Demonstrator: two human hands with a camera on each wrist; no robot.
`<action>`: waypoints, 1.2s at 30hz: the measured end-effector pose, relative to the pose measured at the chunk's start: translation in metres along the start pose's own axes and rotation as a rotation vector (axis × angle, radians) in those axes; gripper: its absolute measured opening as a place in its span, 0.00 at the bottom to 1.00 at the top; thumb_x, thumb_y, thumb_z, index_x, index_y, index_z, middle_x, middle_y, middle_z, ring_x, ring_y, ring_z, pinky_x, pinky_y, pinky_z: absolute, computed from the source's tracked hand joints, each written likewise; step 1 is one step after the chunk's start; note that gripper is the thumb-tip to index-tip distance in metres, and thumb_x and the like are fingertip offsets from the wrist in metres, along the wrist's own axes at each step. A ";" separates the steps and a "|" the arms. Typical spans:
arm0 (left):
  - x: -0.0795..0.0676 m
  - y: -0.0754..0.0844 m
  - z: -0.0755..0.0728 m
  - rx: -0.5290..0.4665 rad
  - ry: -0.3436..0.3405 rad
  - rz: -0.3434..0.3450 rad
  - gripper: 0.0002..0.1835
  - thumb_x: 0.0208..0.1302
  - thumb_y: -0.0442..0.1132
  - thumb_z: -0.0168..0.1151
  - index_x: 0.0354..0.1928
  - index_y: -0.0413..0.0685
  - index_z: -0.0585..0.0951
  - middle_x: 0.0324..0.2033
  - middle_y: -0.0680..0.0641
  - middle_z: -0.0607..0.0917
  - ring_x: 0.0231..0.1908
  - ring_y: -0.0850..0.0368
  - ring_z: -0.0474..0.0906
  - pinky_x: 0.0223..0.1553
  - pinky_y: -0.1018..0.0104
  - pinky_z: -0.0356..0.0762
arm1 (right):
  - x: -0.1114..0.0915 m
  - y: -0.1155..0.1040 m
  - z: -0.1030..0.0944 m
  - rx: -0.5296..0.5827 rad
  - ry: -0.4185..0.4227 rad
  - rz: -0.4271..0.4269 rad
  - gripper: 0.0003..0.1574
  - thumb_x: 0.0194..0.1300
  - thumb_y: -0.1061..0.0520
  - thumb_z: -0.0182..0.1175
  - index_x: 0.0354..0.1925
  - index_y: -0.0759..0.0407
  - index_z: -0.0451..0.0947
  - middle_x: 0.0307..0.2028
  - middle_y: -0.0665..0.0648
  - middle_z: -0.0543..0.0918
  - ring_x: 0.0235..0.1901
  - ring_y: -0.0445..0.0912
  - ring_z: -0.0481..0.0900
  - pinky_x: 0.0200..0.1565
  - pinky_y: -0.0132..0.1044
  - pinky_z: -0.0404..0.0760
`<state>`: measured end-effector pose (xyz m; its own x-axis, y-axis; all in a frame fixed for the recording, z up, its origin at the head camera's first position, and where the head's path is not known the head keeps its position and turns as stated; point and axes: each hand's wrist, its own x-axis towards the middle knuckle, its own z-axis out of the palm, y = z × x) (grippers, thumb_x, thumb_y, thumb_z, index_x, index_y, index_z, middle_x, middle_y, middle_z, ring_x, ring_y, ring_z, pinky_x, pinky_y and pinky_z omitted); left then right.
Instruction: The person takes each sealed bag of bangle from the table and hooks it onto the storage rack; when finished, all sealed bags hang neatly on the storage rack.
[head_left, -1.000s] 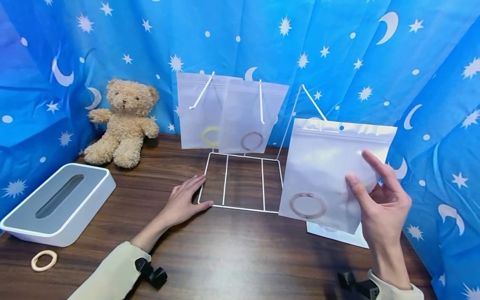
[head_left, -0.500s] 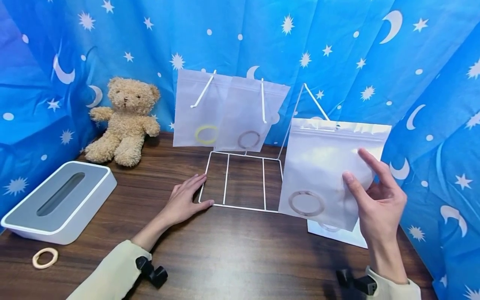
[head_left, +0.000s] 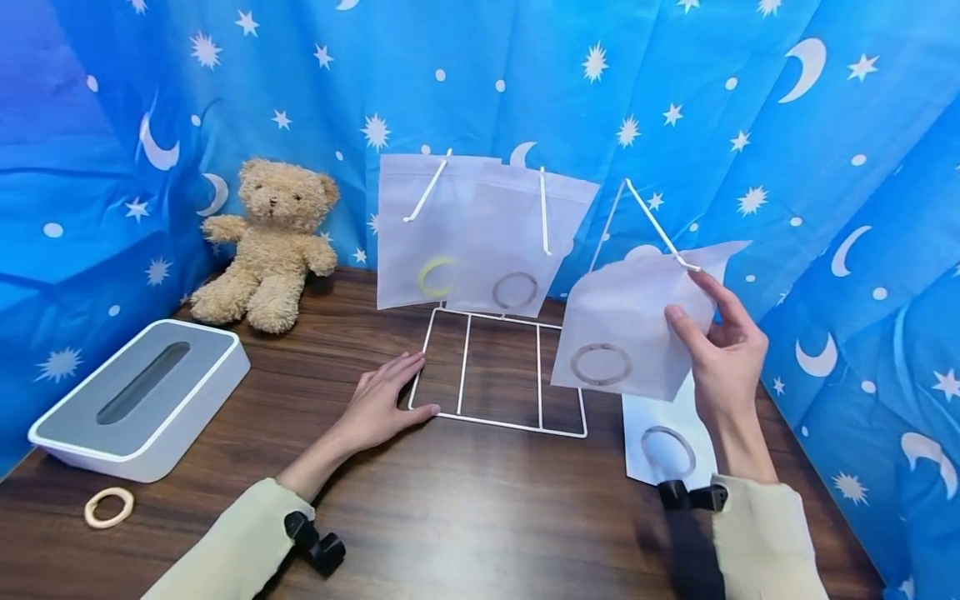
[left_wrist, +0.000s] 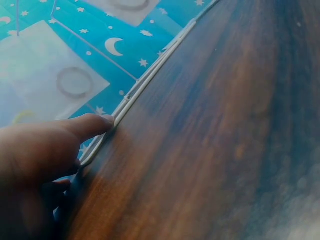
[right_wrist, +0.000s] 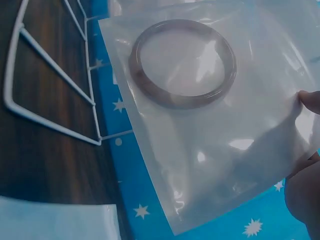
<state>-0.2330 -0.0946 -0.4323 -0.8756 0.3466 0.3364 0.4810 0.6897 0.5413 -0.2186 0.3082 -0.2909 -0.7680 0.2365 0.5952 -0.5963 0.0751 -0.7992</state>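
My right hand pinches the right side of a frosted zip bag between thumb and fingers. Inside the bag lies a brownish bangle, seen close up in the right wrist view. The upturned end of the rack's right hook shows in front of the bag's top, with my index fingertip right by it. My left hand rests at the front left corner of the white wire rack, fingers extended. In the left wrist view its thumb touches the base wire.
Two frosted bags hang on the other hooks, one with a yellow ring, one with a brownish bangle. Another bag lies on the table at right. A teddy bear, tissue box and wooden ring are at left.
My right hand has moved left with the bag, and the bag's top has bent and come behind the hook's end. The left hand stays on the rack. The head view has shifted slightly.
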 end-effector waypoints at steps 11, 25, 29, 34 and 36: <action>0.006 0.007 0.009 0.000 -0.038 0.002 0.45 0.58 0.60 0.67 0.71 0.42 0.67 0.70 0.45 0.66 0.71 0.47 0.55 0.59 0.44 0.56 | 0.019 0.009 -0.003 0.025 0.046 0.024 0.30 0.58 0.67 0.69 0.59 0.61 0.79 0.59 0.62 0.77 0.49 0.51 0.83 0.39 0.34 0.81; 0.003 0.007 0.013 -0.011 -0.028 0.003 0.45 0.58 0.60 0.68 0.71 0.42 0.67 0.70 0.46 0.67 0.71 0.47 0.56 0.59 0.44 0.56 | 0.058 0.032 -0.003 -0.020 -0.014 0.152 0.34 0.59 0.68 0.68 0.63 0.52 0.77 0.63 0.57 0.72 0.44 0.46 0.84 0.39 0.32 0.81; 0.003 0.007 0.015 -0.014 -0.029 0.013 0.45 0.58 0.61 0.68 0.70 0.42 0.67 0.70 0.46 0.67 0.71 0.47 0.57 0.58 0.46 0.57 | 0.060 0.034 -0.004 -0.005 -0.009 0.159 0.34 0.58 0.68 0.68 0.62 0.52 0.78 0.62 0.58 0.73 0.43 0.46 0.84 0.39 0.31 0.81; 0.004 0.006 0.016 -0.014 -0.025 0.019 0.45 0.57 0.62 0.67 0.70 0.42 0.68 0.70 0.46 0.67 0.71 0.48 0.57 0.58 0.46 0.57 | 0.056 0.033 -0.011 0.037 -0.025 0.159 0.33 0.58 0.68 0.68 0.62 0.55 0.77 0.63 0.59 0.72 0.44 0.48 0.84 0.43 0.32 0.80; 0.005 0.006 0.015 -0.012 -0.031 0.015 0.46 0.58 0.62 0.67 0.71 0.42 0.67 0.70 0.47 0.67 0.71 0.48 0.56 0.58 0.46 0.56 | 0.051 0.032 -0.016 0.036 -0.026 0.158 0.32 0.60 0.67 0.67 0.63 0.56 0.76 0.64 0.58 0.71 0.49 0.49 0.82 0.49 0.32 0.78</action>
<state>-0.2349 -0.0791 -0.4393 -0.8691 0.3769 0.3205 0.4946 0.6765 0.5456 -0.2736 0.3385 -0.2874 -0.8583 0.2173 0.4649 -0.4754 0.0046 -0.8797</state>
